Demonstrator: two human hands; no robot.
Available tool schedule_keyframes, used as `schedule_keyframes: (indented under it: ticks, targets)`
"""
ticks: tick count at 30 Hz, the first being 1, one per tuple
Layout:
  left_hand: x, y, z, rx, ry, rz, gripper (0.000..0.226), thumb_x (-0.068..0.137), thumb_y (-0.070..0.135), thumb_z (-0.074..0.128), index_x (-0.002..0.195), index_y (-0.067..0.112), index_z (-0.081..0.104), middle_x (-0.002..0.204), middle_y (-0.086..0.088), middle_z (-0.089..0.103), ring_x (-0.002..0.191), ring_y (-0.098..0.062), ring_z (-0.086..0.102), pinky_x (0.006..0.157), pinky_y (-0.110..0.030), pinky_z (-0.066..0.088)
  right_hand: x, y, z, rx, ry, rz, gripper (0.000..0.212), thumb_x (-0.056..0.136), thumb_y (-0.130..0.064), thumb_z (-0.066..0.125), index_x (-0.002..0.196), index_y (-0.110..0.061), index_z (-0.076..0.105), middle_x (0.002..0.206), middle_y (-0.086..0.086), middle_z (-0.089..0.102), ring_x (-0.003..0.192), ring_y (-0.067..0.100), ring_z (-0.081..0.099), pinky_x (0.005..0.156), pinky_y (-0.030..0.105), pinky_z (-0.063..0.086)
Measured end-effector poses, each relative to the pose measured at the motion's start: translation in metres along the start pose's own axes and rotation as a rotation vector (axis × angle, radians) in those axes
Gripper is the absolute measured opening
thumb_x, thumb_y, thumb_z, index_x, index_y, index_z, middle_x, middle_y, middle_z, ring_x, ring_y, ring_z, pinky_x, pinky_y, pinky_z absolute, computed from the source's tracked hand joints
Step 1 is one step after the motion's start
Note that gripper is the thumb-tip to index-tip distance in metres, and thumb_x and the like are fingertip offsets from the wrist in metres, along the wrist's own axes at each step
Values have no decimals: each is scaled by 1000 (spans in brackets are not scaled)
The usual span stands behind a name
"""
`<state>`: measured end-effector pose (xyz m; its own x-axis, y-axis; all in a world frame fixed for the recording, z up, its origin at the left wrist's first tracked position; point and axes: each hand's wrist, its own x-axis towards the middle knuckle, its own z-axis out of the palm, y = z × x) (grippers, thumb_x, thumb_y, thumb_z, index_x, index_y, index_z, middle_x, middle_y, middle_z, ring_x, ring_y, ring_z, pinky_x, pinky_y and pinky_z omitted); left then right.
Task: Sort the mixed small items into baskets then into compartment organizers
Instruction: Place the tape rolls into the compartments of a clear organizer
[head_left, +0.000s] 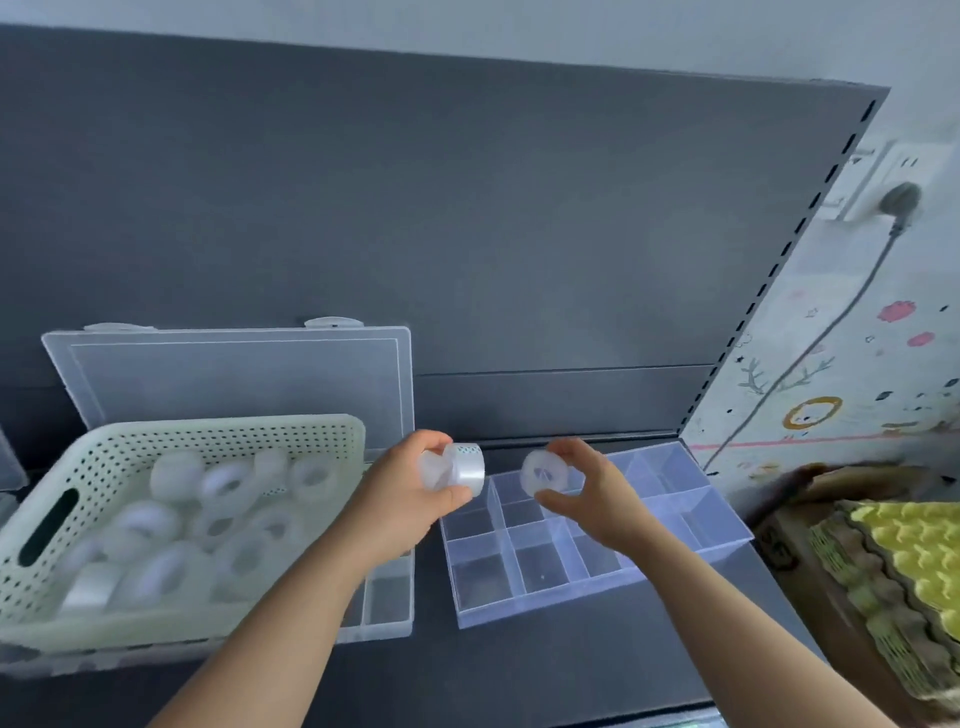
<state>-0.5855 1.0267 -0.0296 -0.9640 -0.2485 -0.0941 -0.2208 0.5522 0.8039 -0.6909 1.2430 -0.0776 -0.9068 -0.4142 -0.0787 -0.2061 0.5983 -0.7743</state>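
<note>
Panel (467, 208): dark grey, upright behind everything, with a slotted post down its right edge.
Counter (519, 665): dark, carrying the box and the organizer.
Box (234, 374): translucent, its lid propped open against the panel. Small cells show at its right end.
Basket (208, 431): pale green and perforated, sitting on the box at the left.
Rolls (228, 483): whitish tape, heaped in the basket and blurred.
Organizer (540, 605): clear, split into compartments, on the counter just right of the box and below both hands.
Trays (904, 561): stacked egg trays at far right, the top one yellow.
Carton (779, 540): brown, beside the trays. The dark print on its side is too blurred to read.
Wall bits: a white socket (883, 176) with a grey plug (901, 200), its cable (810, 348) running down over cartoon stickers (896, 312).
Left hand (410, 493): the grip is curled round the left roll (462, 467), held up between basket and organizer.
Right hand (597, 499): thumb and fingers pinch the right roll (543, 473) above the organizer's back row.
</note>
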Motion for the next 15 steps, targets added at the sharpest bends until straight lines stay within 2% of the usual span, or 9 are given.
schedule_keyframes:
  ticks: [3,5,8,11,12,15]
  targets:
    - [1,-2,18,90,43,-69,46,83,34,69,122,30,47,120,9,53,98,-17,54,70,-25,42,8,15,-3,38,22,-18,45,79,-26,74,113,-36,45,115,-6,55,114,19,47,78,20,39]
    - [3,-4,26,139,70,-117,46,83,32,68,123,27,47,121,7,52,98,-18,54,74,-26,42,13,20,-6,60,56,-34,43,80,-24,72,115,-32,48,109,-10,55,113,21,46,73,19,38]
    - [8,-5,34,126,84,-164,47,82,32,69,123,25,47,119,6,52,96,-18,55,68,-24,42,17,22,-6,88,89,-19,41,80,-23,71,114,-29,49,99,-16,55,108,25,47,68,20,40]
    - [12,-5,39,88,100,-145,48,83,29,70,125,25,47,120,6,53,95,-16,53,64,-17,39,17,17,-5,114,118,-31,37,79,-24,72,107,-33,49,94,-19,54,104,24,50,81,29,46]
    - [12,-6,39,67,122,-143,48,83,27,69,126,25,47,120,5,53,92,-17,53,62,-18,39,16,12,-6,115,113,-68,37,79,-24,72,106,-35,49,95,-19,54,103,20,50,85,28,45]
    - [7,-9,35,12,220,-141,49,85,24,67,130,24,46,118,5,55,91,-17,54,65,-23,38,17,-8,-4,98,-31,-198,42,77,-24,77,109,-35,53,110,-11,52,102,7,51,79,8,39]
